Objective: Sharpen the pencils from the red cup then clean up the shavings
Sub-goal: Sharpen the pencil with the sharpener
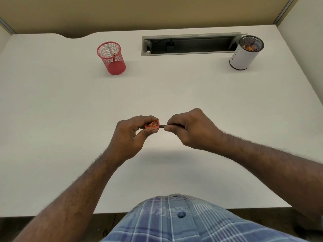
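Above the middle of the white desk, my left hand grips a small orange-red sharpener. My right hand pinches a dark pencil whose tip sits in the sharpener; most of the pencil is hidden inside my fingers. At the back left stands the red mesh cup, with one pencil leaning inside it.
A white cup with a black mesh inside stands at the back right and holds orange bits. A grey cable slot runs along the desk's back between the cups. Beige partition walls enclose the desk.
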`<state>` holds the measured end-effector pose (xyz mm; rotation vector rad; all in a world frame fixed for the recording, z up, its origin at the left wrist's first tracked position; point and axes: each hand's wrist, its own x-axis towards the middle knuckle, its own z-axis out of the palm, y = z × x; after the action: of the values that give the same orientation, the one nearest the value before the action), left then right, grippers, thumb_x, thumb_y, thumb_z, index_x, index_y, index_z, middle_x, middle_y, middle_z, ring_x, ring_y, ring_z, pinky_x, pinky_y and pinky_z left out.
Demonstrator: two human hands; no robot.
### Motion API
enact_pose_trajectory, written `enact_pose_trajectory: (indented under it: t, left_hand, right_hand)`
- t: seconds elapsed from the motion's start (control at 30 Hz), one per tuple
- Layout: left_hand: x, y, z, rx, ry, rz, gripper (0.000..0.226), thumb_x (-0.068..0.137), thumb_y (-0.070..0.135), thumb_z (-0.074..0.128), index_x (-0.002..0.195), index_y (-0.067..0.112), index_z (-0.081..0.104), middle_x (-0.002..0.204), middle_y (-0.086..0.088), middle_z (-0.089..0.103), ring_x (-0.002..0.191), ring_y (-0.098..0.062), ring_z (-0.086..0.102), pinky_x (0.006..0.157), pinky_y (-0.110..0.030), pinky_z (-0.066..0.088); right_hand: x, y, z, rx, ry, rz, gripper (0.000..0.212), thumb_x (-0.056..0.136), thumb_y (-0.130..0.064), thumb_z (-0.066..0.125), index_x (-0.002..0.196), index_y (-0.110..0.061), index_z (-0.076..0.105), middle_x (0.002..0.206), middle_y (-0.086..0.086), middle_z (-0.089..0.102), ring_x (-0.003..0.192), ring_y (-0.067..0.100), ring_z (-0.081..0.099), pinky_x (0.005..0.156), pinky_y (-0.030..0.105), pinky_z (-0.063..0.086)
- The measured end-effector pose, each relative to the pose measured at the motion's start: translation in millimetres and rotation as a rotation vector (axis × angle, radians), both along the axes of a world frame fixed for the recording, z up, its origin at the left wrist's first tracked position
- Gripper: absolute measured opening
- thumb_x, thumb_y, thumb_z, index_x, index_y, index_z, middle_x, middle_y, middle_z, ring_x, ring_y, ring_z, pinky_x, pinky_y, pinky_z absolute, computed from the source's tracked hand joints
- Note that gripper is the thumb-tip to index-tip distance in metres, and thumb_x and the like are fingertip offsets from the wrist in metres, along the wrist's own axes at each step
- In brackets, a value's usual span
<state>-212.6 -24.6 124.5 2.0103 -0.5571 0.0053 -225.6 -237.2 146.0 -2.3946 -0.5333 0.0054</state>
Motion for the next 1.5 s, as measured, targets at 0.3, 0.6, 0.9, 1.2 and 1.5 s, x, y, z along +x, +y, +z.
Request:
enact_pose_trajectory:
  t: [0.3, 0.6, 0.9, 1.2, 1.5]
  left_hand:
    - [-2.1, 0.8, 2.9, 0.014, -0.013, -0.065, 0.016, 0.085, 0.013, 0.069, 0.100, 0.009, 0.071, 0.089, 0.005, 0.072, 0.081, -0.008, 0.065, 0.077, -0.017, 0.050]
    - [9.7, 5.2, 2.5, 0.035, 0.008, -0.043, 0.017, 0.084, 0.016, 0.069, 0.100, 0.011, 0.071, 0.088, 0.009, 0.072, 0.083, -0.012, 0.067, 0.078, -0.027, 0.055]
    - [30.7, -4.3, 24.2, -0.052, -0.007, 0.014, 0.020, 0.085, 0.009, 0.070, 0.101, 0.021, 0.070, 0.094, 0.014, 0.069, 0.082, -0.005, 0.064, 0.078, -0.012, 0.047]
    - [33.0, -2.1, 31.6, -0.056, -0.009, -0.050, 0.017, 0.084, 0.013, 0.070, 0.096, 0.024, 0.070, 0.085, 0.007, 0.071, 0.080, -0.016, 0.066, 0.075, -0.018, 0.051]
    - [32.5, 2.8, 34.0, -0.011, -0.032, -0.081, 0.015, 0.084, 0.019, 0.069, 0.098, 0.024, 0.071, 0.086, 0.011, 0.071, 0.082, -0.014, 0.067, 0.075, -0.018, 0.051]
  right_hand:
    - [18.4, -9.4, 19.1, 0.478, 1.280, -0.171, 0.024, 0.093, -0.029, 0.062, 0.078, -0.010, 0.068, 0.057, -0.003, 0.049, 0.041, 0.005, 0.028, 0.038, 0.015, 0.018]
    - [13.7, 0.0, 17.6, 0.176, 0.616, -0.111, 0.020, 0.084, -0.034, 0.073, 0.081, -0.015, 0.067, 0.063, -0.008, 0.061, 0.050, 0.005, 0.047, 0.049, 0.020, 0.040]
    - [18.2, 0.0, 7.2, -0.239, -0.521, -0.077, 0.029, 0.094, -0.031, 0.056, 0.075, -0.011, 0.065, 0.056, -0.001, 0.049, 0.046, 0.022, 0.041, 0.035, 0.024, 0.028]
    - [29.1, -1.5, 30.3, 0.159, 0.169, -0.064, 0.034, 0.092, -0.028, 0.063, 0.060, -0.017, 0.060, 0.047, -0.005, 0.041, 0.046, 0.012, 0.030, 0.045, 0.026, 0.028]
    - [38.6, -4.4, 59.7, 0.309, 0.926, -0.095, 0.026, 0.091, -0.037, 0.064, 0.085, -0.012, 0.068, 0.059, -0.004, 0.052, 0.047, 0.009, 0.035, 0.048, 0.021, 0.026]
